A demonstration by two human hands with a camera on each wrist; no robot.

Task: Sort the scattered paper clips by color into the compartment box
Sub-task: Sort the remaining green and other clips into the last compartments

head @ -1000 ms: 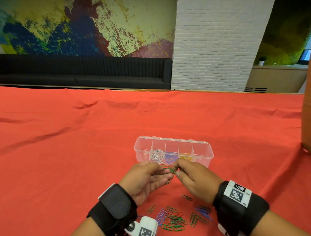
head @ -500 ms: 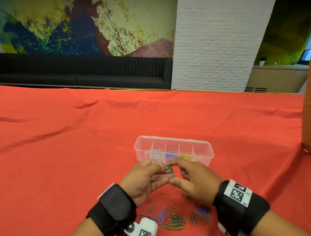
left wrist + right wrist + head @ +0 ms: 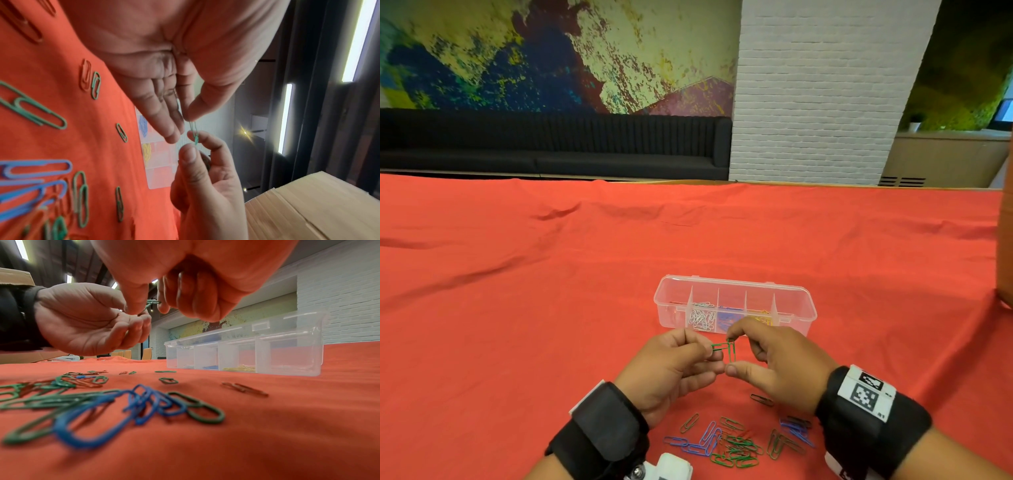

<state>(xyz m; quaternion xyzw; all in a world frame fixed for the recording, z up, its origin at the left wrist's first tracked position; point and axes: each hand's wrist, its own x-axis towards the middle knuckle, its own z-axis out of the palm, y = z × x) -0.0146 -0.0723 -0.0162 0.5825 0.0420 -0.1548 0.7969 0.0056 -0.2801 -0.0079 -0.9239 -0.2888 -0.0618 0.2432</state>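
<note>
In the lower middle of the head view, my left hand (image 3: 671,366) and my right hand (image 3: 774,363) each pinch one of two linked green wire paper clips (image 3: 724,350) between thumb and forefinger, above the red cloth (image 3: 517,308). Just above them in the frame stands the clear plastic compartment box (image 3: 796,317), holding white, blue and yellow clips. More scattered coloured clips (image 3: 736,445) lie at the bottom of the frame.

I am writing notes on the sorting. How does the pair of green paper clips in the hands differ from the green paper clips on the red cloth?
The pair of green paper clips is lifted, pinched between the left hand and the right hand; the green paper clips on the red cloth lie flat, untouched. The held pair looks hooked together at an angle; the others are in a loose, mixed pile. Both share colour and shape.
</note>
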